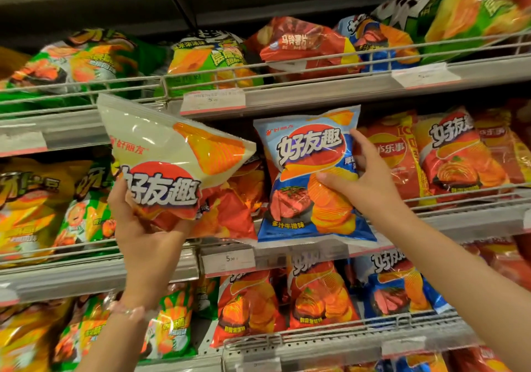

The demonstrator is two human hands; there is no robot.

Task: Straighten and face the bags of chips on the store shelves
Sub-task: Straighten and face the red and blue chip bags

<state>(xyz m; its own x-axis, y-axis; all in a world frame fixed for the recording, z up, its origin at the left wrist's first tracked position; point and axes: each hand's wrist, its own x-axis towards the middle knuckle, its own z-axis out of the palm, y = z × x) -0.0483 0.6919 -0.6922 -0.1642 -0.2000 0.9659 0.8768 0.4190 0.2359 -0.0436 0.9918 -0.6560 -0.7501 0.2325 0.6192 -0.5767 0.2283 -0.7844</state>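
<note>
My left hand [146, 228] grips the lower end of a cream-white chip bag [161, 147], which is tilted to the left in front of the middle shelf. My right hand [362, 179] holds a blue chip bag [310, 176] by its right edge, thumb on the front and fingers behind. The blue bag stands upright and faces forward, with its bottom over the wire rail of the middle shelf [459, 219]. Red bags [230, 211] lie slumped on that shelf between the two held bags.
Wire-fronted shelves hold many chip bags: green and red ones on the top shelf [316, 90], yellow and green ones [43, 208] at the left, red ones [448, 159] at the right, red and blue ones [316, 297] below. Price tags [227, 259] hang on the shelf edges.
</note>
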